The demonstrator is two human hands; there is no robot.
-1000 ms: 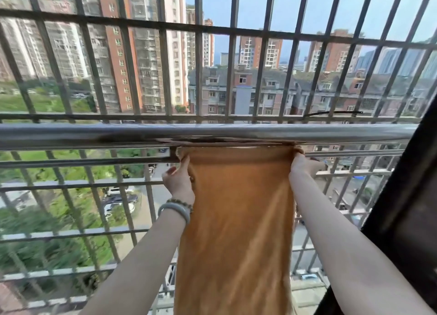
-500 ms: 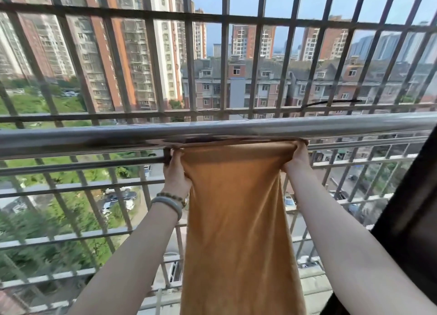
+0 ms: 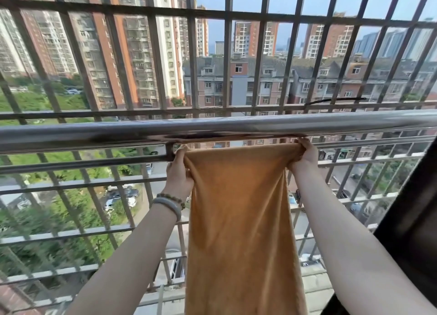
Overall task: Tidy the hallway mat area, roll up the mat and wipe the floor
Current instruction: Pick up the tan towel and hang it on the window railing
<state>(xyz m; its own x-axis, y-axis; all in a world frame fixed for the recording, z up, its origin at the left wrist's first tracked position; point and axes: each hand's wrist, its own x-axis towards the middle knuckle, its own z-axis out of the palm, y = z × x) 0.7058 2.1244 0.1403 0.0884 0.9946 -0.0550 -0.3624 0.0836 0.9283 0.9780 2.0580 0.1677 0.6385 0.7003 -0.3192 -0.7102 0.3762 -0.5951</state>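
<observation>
A balcony high above apartment blocks, fenced by metal security bars and a thick steel handrail. Just under the handrail an orange cloth hangs, its long axis vertical, top edge stretched level. The left hand and right hand each grip a top corner.

- Rail runs straight across just above both hands, capping the way up.
- Cloth hangs between the arms and fills that middle gap.
- Bars wall off the front, slots narrow.
- Dark frame crowds the right arm.
</observation>
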